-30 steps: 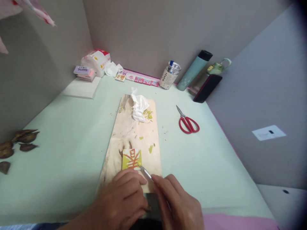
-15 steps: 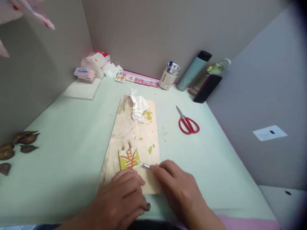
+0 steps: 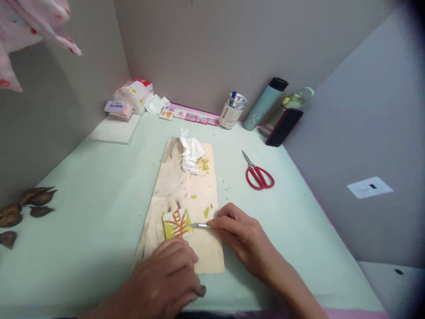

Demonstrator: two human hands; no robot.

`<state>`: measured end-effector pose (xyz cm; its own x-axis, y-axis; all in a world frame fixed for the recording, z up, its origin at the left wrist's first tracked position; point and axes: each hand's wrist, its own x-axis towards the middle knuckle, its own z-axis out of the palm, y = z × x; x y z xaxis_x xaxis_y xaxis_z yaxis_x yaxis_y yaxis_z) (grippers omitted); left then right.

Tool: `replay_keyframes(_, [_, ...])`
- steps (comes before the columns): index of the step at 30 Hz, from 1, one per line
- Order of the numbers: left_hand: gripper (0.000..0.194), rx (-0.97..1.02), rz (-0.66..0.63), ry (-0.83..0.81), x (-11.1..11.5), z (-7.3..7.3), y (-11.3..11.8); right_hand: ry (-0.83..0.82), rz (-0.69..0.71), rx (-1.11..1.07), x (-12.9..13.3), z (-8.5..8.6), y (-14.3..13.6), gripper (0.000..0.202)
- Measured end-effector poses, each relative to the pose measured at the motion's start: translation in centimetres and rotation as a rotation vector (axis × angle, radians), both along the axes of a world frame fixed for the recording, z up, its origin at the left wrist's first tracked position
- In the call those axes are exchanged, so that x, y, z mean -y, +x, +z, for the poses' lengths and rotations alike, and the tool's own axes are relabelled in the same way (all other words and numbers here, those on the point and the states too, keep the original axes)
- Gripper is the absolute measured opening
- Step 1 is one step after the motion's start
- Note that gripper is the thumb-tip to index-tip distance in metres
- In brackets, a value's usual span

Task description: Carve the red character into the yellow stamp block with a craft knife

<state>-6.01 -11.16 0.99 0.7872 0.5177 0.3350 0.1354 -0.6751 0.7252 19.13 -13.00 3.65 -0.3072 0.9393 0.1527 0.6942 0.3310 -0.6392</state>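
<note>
A small square rubber carving block (image 3: pixel 171 230), yellow-green and white with an orange character, lies on the wooden board (image 3: pixel 207 254). My left hand (image 3: pixel 169 272) has its fingers curled over the block's near edge, pressing it down. Out from under that hand pokes a dark stub (image 3: pixel 202 291), whose kind I cannot make out. In a pinch, my right hand (image 3: pixel 242 237) holds a craft knife (image 3: pixel 201 226) with a silver handle. The blade points left, its tip at the block's right edge. Yellow-green shavings (image 3: pixel 206 212) are scattered on the board.
Crumpled tissue (image 3: pixel 191 155) lies on the board's far end. Red-handled scissors (image 3: pixel 259 177) rest to the right. At the back stand a jar (image 3: pixel 229 116), a teal bottle (image 3: pixel 265 104), a phone (image 3: pixel 284 127) and a tissue pack (image 3: pixel 134 95). Brown dried pods (image 3: pixel 40 197) lie left.
My right hand has drawn the knife slightly back and raised its wrist, so the blade lies flatter at the block's edge. My left hand stays at the block. The view has shifted slightly.
</note>
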Motion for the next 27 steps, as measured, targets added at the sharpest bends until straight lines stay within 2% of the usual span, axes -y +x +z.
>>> replay_keyframes(4, [0.023,-0.005,0.007,0.007,-0.1,0.0,-0.1,0.081,-0.155,0.038,2.3,-1.0,-2.1,0.028])
replay_keyframes(7, [0.022,-0.027,-0.005,0.013,-0.2,-0.3,-0.1,0.234,-0.314,0.289,4.1,-1.8,-4.1,0.034])
replay_keyframes(9, [0.023,-0.035,-0.017,0.018,-0.2,-0.6,-0.1,0.313,-0.352,0.418,4.7,-2.2,-5.0,0.034])
replay_keyframes(12, [0.023,-0.027,-0.017,0.029,-0.1,-0.8,-0.1,0.351,-0.374,0.479,4.9,-2.4,-5.6,0.034])
replay_keyframes(17, [0.024,-0.023,-0.02,0.017,0.1,-0.2,-0.2,0.323,-0.454,0.271,4.2,-2.9,-4.8,0.034])
replay_keyframes(22, [0.023,0.004,-0.01,0.019,0.0,0.1,0.2,0.29,-0.437,0.118,3.5,-2.5,-3.8,0.026])
replay_keyframes(25, [0.025,0.148,0.03,-0.018,0.0,-0.7,0.5,0.269,-0.431,0.087,3.3,-2.4,-3.8,0.026])
replay_keyframes(27, [0.031,0.304,0.041,-0.14,0.3,-1.3,0.2,0.249,-0.437,0.061,3.2,-2.5,-3.9,0.025])
